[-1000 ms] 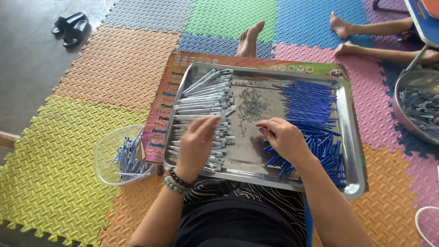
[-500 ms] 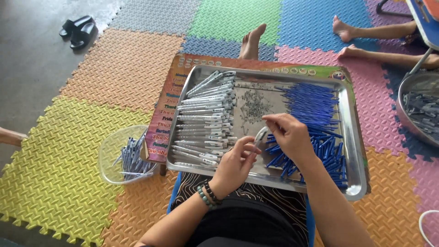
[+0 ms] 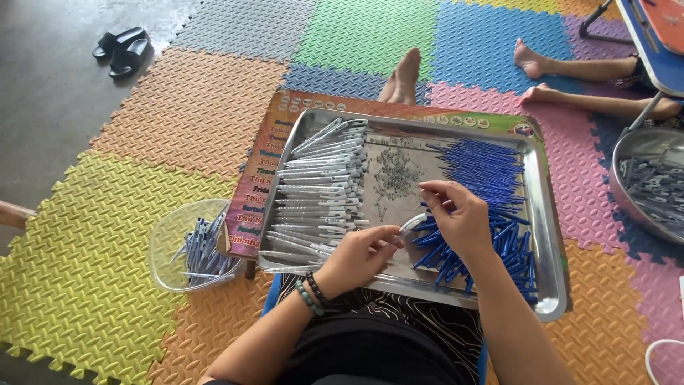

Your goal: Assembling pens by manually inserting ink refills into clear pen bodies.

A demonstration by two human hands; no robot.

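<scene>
Two hands meet over a steel tray [image 3: 548, 285] on the foam mats [image 3: 107, 235], with silver barrels [image 3: 320, 185] in its left half, tiny springs [image 3: 395, 171] mid-tray and blue parts [image 3: 491, 185] on the right. A second ago both lay flat on those piles; now the left hand [image 3: 356, 258] pinches a barrel [image 3: 412, 225] just above the tray's near middle, so one piece is picked out. Right hand [image 3: 459, 217] fingers close at its tip, on what I cannot tell.

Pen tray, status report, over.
Left hand pinching white pen barrel. Right hand at its tip, over blue parts. Steel tray full; nothing blocking.
</scene>
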